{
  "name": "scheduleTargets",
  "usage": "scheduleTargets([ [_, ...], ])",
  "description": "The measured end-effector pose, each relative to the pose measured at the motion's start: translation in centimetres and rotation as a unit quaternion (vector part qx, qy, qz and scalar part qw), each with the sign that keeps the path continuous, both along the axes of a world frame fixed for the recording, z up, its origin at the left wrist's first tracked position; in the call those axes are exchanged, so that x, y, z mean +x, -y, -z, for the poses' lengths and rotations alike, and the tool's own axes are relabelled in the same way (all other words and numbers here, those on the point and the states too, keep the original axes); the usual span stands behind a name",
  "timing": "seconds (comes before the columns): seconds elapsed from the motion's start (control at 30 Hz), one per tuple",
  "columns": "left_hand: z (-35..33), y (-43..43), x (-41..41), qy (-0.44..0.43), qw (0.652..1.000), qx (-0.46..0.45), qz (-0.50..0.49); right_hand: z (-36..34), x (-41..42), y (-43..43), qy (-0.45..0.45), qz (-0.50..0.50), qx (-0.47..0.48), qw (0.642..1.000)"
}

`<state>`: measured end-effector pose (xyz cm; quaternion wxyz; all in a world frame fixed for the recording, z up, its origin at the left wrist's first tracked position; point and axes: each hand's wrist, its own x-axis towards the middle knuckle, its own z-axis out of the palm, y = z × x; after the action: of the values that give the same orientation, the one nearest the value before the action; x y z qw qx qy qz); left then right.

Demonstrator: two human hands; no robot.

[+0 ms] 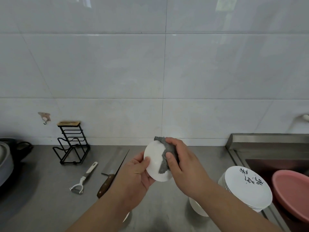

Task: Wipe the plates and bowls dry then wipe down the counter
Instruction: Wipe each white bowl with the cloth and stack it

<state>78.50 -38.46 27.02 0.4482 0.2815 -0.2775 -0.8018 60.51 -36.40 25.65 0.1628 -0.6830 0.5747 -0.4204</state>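
Drying step in hand. Left hand [138,174] holds a small white dish [154,158] tilted above the counter [50,198], grip clamped on its lower rim, thumb on the face. Right hand [182,163] grips a grey cloth [167,153], pressed to the dish's right side. Plate stack [245,186] sits at the sink edge, and a white bowl [197,208] shows under the right forearm. Counter not yet wiped, by the look of it. Next move likely calls for turning the dish to reach its uncovered left half, rim held firm.
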Motion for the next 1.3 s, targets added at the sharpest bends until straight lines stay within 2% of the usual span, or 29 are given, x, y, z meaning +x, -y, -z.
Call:
scheduleTargets([
  [0.1,-0.6,-0.1,0.1,0.001,0.999,-0.020,0.025,-0.4,-0.4,-0.1,-0.003,-0.035,-0.047,0.998],
  [0.27,-0.2,-0.7,-0.9,-0.039,0.998,-0.043,0.034,0.0,0.0,0.2,0.145,0.013,-0.015,0.989],
  [0.33,-0.6,-0.7,-1.2,-0.034,0.996,-0.051,0.061,0.2,-0.2,0.1,0.165,0.021,-0.009,0.986],
  [0.53,-2.0,0.8,-1.1,0.101,0.987,-0.088,0.084,0.3,-1.2,-0.6,0.114,-0.017,-0.049,0.992],
  [0.77,0.2,-0.1,-1.4,0.075,0.986,-0.099,0.115,1.7,-1.8,-0.3,0.145,0.019,-0.021,0.989],
  [0.93,-1.2,1.0,-1.6,0.124,0.979,-0.115,0.115,1.1,-1.9,-0.6,0.100,-0.020,-0.077,0.992],
  [1.03,-1.0,1.1,-1.7,0.115,0.979,-0.127,0.112,1.1,-2.1,-0.2,0.104,-0.007,-0.095,0.990],
  [1.3,0.0,0.5,-2.4,0.089,0.984,-0.101,0.120,2.1,-2.3,-0.2,0.141,0.023,-0.057,0.988],
])
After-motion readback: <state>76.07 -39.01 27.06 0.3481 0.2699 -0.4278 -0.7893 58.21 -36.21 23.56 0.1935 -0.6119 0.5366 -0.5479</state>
